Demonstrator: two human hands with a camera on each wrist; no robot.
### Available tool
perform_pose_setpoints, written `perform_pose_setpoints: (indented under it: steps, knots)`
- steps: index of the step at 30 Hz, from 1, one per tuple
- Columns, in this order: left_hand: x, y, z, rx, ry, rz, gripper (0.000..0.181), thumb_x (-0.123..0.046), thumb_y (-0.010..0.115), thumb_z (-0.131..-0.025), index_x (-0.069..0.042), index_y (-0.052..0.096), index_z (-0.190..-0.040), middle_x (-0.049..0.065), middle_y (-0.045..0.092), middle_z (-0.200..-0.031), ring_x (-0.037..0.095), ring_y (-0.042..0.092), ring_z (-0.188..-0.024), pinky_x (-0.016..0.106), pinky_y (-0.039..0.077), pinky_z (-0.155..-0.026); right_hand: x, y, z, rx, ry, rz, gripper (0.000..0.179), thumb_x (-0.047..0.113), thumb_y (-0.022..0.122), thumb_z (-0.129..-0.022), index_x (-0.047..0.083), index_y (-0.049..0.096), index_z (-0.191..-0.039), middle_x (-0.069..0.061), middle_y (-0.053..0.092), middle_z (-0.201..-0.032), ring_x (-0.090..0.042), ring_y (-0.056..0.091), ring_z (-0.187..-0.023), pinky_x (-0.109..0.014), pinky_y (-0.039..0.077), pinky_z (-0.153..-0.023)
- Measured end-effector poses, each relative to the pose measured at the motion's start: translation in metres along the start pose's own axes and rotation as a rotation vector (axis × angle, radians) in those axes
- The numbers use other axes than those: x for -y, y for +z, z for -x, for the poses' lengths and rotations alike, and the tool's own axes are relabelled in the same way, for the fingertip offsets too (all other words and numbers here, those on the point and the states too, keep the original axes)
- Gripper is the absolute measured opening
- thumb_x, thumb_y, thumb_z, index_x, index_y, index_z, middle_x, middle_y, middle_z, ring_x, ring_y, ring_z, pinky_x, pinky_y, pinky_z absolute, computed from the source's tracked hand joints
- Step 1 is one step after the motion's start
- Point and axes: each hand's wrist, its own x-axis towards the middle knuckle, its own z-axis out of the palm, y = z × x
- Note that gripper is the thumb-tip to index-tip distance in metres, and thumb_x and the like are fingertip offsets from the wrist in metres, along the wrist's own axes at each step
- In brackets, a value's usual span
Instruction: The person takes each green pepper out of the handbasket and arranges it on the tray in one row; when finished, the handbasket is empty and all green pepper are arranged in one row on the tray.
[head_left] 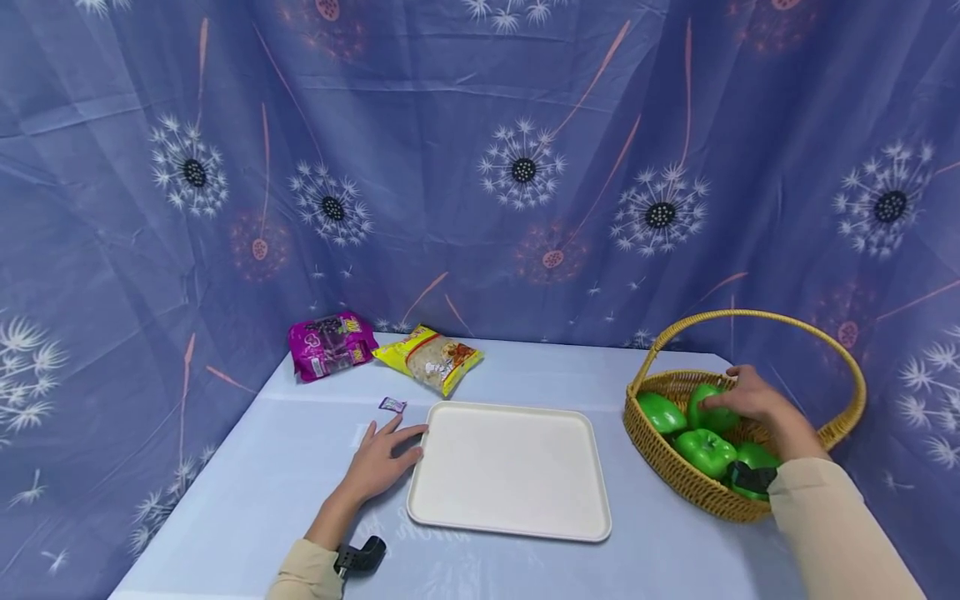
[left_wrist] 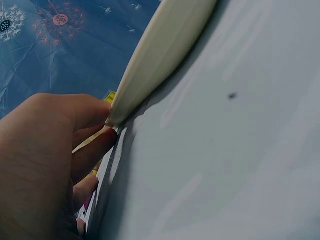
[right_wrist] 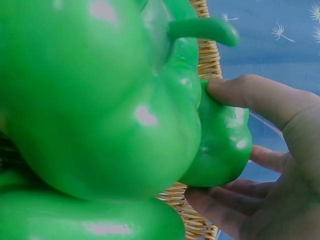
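In the head view my right hand (head_left: 750,394) reaches into a wicker basket (head_left: 686,483). It grips a green bell pepper (right_wrist: 225,145), thumb on one side and fingers on the other, as the right wrist view shows. Several more glossy peppers lie around it, one large pepper (right_wrist: 110,115) filling much of that view. My left hand (head_left: 378,462) rests on the table, fingers spread and fairly straight. Its thumb and index fingertip touch the left rim of a white tray (head_left: 510,471), whose raised edge also shows in the left wrist view.
A purple snack bag (head_left: 332,346) and a yellow snack bag (head_left: 430,360) lie at the back left. A tiny purple packet (head_left: 392,405) sits beyond my left fingertips. The basket's tall handle (head_left: 750,313) arches over the peppers. A blue curtain (head_left: 450,167) encloses the table.
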Motion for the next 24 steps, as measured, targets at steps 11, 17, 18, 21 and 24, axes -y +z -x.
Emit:
perform_pose_setpoints:
  steps: [11, 17, 18, 21, 24]
  knots:
    - [-0.003, -0.001, -0.001, 0.003, -0.015, 0.01, 0.038, -0.035, 0.063, -0.092, -0.026, 0.063, -0.129, 0.009, 0.052, -0.139, 0.032, 0.029, -0.139, 0.057, 0.001, -0.114, 0.008, -0.007, 0.005, -0.069, -0.053, 0.131, 0.092, 0.047, 0.069, -0.084, -0.018, 0.032, -0.137, -0.046, 0.032, -0.129, -0.061, 0.038, -0.112, -0.06, 0.049, -0.079]
    - [-0.003, -0.001, -0.002, -0.001, -0.008, 0.016, 0.039, -0.036, 0.063, -0.092, -0.026, 0.063, -0.13, 0.01, 0.052, -0.139, 0.033, 0.029, -0.139, 0.056, 0.0, -0.115, 0.013, -0.002, 0.017, -0.172, -0.103, 0.099, 0.093, 0.051, 0.064, -0.088, -0.015, 0.028, -0.142, -0.046, 0.029, -0.129, -0.055, 0.044, -0.105, -0.052, 0.048, -0.069]
    - [-0.003, -0.001, -0.002, -0.002, -0.009, 0.014, 0.039, -0.036, 0.063, -0.092, -0.027, 0.063, -0.13, 0.01, 0.051, -0.139, 0.032, 0.029, -0.139, 0.056, 0.0, -0.115, 0.014, 0.0, 0.019, -0.189, -0.108, 0.087, 0.094, 0.052, 0.064, -0.087, -0.014, 0.027, -0.143, -0.045, 0.028, -0.129, -0.054, 0.044, -0.103, -0.05, 0.048, -0.068]
    - [-0.002, 0.0, -0.001, -0.007, -0.01, 0.012, 0.039, -0.037, 0.063, -0.092, -0.027, 0.063, -0.13, 0.01, 0.051, -0.14, 0.032, 0.03, -0.139, 0.057, 0.001, -0.114, 0.018, 0.005, 0.025, -0.222, -0.115, 0.061, 0.097, 0.054, 0.065, -0.086, -0.012, 0.025, -0.145, -0.046, 0.023, -0.13, -0.055, 0.039, -0.106, -0.054, 0.046, -0.069]
    - [0.0, 0.001, 0.0, -0.013, -0.017, 0.02, 0.039, -0.038, 0.063, -0.092, -0.027, 0.064, -0.129, 0.011, 0.05, -0.14, 0.032, 0.03, -0.139, 0.057, 0.001, -0.114, 0.021, 0.009, 0.029, -0.232, -0.117, 0.066, 0.097, 0.055, 0.065, -0.086, -0.011, 0.026, -0.145, -0.047, 0.02, -0.133, -0.058, 0.032, -0.113, -0.06, 0.043, -0.074]
